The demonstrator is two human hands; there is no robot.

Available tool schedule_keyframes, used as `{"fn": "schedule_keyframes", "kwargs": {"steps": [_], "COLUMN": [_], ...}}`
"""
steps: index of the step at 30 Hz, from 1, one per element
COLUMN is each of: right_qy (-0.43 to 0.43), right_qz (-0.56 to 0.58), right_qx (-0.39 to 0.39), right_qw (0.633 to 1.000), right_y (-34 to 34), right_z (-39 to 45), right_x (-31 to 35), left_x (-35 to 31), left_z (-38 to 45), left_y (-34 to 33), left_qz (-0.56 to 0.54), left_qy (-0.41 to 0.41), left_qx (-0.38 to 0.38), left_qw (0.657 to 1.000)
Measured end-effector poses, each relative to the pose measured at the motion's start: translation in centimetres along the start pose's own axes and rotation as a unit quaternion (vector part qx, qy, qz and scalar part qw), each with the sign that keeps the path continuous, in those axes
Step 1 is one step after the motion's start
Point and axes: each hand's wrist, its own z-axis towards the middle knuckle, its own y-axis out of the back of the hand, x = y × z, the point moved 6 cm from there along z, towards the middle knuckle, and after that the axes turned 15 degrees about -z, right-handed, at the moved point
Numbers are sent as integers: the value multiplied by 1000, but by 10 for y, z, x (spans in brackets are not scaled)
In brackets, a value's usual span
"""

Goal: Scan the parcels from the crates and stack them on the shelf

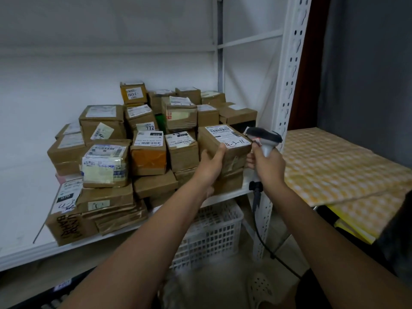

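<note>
Forearms, two, bare, reaching from the lower frame toward a white shelf (223,195). Left hand (210,165): fingers and thumb wrapped round the near-left corner of a brown parcel (225,142), thumb up at the label edge. Right hand (268,162): closed round the handle of a corded barcode scanner (263,136), head level with the parcel's right edge, its fingertips seemingly touching the parcel's right side. Parcel location: front right of the stacked parcels (133,152), resting on or just above a lower box at the shelf's front edge; which of the two cannot be told. Orientation: labelled face up, tilted slightly toward the camera, barcode at the far end, handwritten "4-3-11" at the near end; long axis appears to run front to back, angled a little rightward. Step in hand, judged: placing the parcel on the stack, scan apparently done or just being done. Next move calls for seating it flush and square, releasing the left grip, then returning to the white plastic crate (209,230) below the shelf for another.
</note>
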Motion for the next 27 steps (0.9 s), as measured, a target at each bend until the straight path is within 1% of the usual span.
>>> {"fn": "schedule_keyframes", "kwargs": {"steps": [2, 3, 5, 7, 8, 10, 11, 12, 14, 17, 20, 23, 25, 27], "right_qy": [-2, -4, -10, -12, -12, -10, -10, -10, -14, -23, -19, -13, -13, -11], "right_qz": [-4, 0, 25, 42, 44, 48, 49, 51, 60, 57, 41, 25, 17, 18], "right_qx": [-14, -18, -18, -19, -23, -35, -39, -39, -29, -20, -15, -2, 9, 28], "right_qw": [1000, 1000, 999, 999, 999, 998, 998, 998, 998, 998, 999, 1000, 1000, 999], "right_y": [-2, -3, -7, -9, -9, -4, -2, -1, 1, 1, 0, -2, -3, -6], "right_z": [7, 9, 13, 15, 16, 18, 20, 21, 23, 24, 25, 24, 20, 11], "right_x": [-3, -6, -10, -11, -11, -12, -13, -14, -15, -16, -14, -13, -12, -8], "left_x": [1, 1, -5, -16, -23, -31, -32, -34, -36, -41, -46, -49, -50, -51], "left_z": [4, 9, 16, 15, 12, 9, 11, 12, 18, 26, 38, 45, 40, 23], "left_y": [-3, -3, -4, -8, -11, -16, -17, -18, -18, -22, -23, -21, -17, -10], "left_qz": [109, 185, 341, 449, 483, 531, 551, 566, 583, 583, 590, 593, 587, 570], "left_qy": [-55, -92, -157, -220, -257, -320, -338, -344, -337, -333, -305, -282, -297, -350], "left_qx": [23, 16, -17, -58, -67, -61, -49, -37, -25, -35, -52, -52, -51, -37], "left_qw": [992, 978, 927, 864, 834, 782, 762, 748, 739, 740, 746, 753, 751, 742]}}
